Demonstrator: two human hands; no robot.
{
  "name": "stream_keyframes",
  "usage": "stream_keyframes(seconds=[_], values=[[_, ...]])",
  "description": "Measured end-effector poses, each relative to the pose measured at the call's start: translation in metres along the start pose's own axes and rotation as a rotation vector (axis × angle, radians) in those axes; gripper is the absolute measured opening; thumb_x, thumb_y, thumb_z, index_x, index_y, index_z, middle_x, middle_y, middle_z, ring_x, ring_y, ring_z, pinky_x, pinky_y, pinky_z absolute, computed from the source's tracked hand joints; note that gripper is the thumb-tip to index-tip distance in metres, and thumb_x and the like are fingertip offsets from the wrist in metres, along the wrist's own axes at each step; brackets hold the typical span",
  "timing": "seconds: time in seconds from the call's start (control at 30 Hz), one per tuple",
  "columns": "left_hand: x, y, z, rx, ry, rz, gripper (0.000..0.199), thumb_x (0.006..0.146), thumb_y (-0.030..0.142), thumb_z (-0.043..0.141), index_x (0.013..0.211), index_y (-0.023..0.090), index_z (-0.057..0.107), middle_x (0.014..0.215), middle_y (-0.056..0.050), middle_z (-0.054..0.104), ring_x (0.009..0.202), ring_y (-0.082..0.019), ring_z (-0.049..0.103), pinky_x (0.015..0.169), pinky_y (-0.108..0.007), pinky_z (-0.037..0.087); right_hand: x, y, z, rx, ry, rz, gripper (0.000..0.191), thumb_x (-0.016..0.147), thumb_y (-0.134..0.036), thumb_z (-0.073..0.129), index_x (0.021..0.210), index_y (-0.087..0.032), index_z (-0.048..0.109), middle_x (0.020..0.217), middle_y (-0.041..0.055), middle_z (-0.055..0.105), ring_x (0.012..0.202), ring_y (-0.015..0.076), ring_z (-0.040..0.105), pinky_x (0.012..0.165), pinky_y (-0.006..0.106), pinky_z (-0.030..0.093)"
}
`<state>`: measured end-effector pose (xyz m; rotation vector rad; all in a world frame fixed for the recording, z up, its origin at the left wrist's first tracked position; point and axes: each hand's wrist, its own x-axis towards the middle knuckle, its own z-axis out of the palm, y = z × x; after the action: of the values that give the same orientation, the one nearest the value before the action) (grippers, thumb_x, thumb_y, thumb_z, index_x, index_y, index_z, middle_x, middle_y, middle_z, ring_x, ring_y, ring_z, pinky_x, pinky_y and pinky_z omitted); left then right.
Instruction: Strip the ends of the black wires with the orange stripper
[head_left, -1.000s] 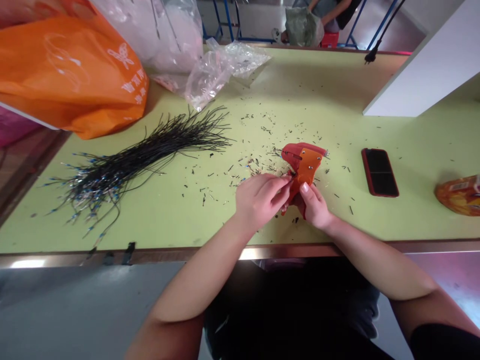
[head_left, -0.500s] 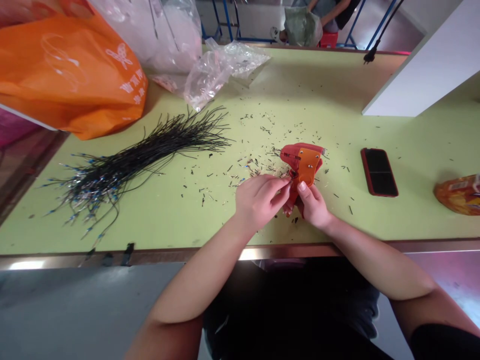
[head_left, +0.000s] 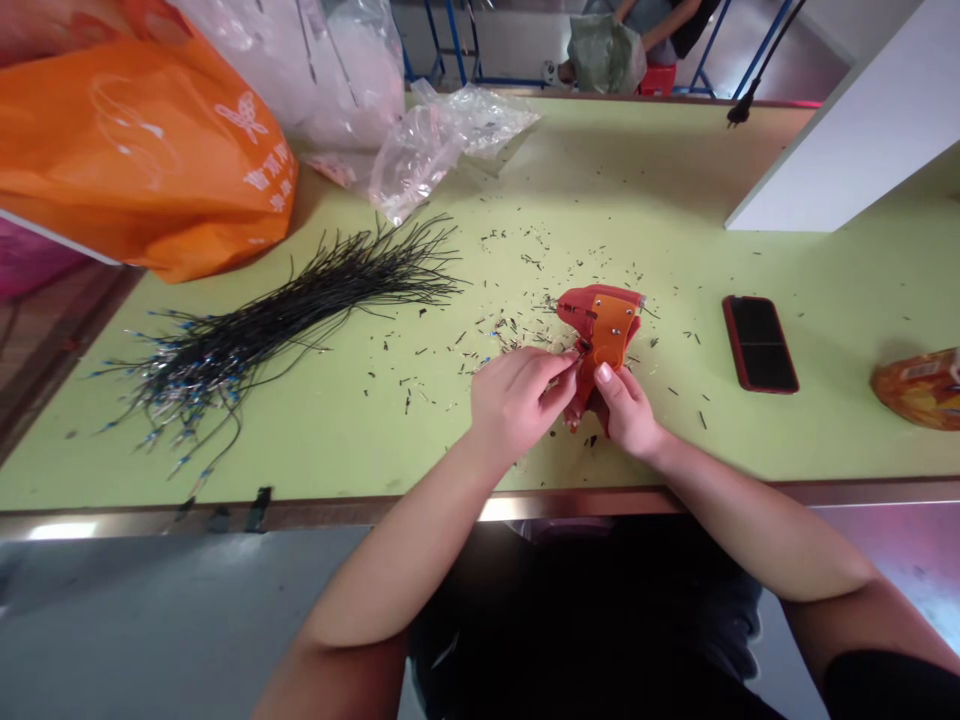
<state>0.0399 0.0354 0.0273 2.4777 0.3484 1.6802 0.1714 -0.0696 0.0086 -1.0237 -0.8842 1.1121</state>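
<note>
My right hand [head_left: 628, 408] is closed round the handles of a red and orange wire stripper [head_left: 611, 325], whose head points away from me above the table. Pinched fingers of my left hand [head_left: 517, 395] are at the tool's left side, by the inner edge below its head. What they pinch is too small and hidden to make out. Short black offcuts [head_left: 510, 335] lie scattered around the tool. Farther left rests a long bundle of black wires [head_left: 300, 300], with blue and metallic ends toward the left.
An orange bag [head_left: 142, 150] and clear plastic bags [head_left: 420, 150] stand at the back left. To the right lie a phone [head_left: 761, 345] and an amber package [head_left: 919, 388]. A white panel [head_left: 840, 140] and a hanging plug [head_left: 740, 110] are behind. Another person [head_left: 667, 35] sits beyond the table.
The wire stripper has shifted very slightly left and its head has tipped a little. Both hands keep nearly the same place and grip.
</note>
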Motion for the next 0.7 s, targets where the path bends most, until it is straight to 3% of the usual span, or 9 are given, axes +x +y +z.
stream_keyframes(seconds=[0.33,0.7], values=[[0.0017,0.0002,-0.0035,-0.015,-0.002,-0.048,0.014,0.096,0.012,0.072,0.104,0.022,0.067,0.082,0.002,0.079,0.071,-0.012,0.075,0.062,-0.022,0.056,-0.0016,0.0026,-0.0023,0.061,-0.031,0.047,0.064,0.091,-0.086,0.061,0.092,-0.023,0.068,0.071,0.0034,0.068,0.074,0.0239,0.073,0.063,0.037,0.064],[0.0013,0.0021,-0.0067,-0.029,-0.026,-0.134,0.009,0.099,0.013,0.070,0.103,0.021,0.069,0.077,0.003,0.077,0.063,-0.009,0.072,0.059,-0.022,0.055,0.0007,-0.0031,-0.0015,0.077,-0.024,0.045,0.066,0.087,-0.090,0.060,0.099,-0.026,0.069,0.081,0.0062,0.072,0.087,0.0281,0.076,0.071,0.042,0.068]])
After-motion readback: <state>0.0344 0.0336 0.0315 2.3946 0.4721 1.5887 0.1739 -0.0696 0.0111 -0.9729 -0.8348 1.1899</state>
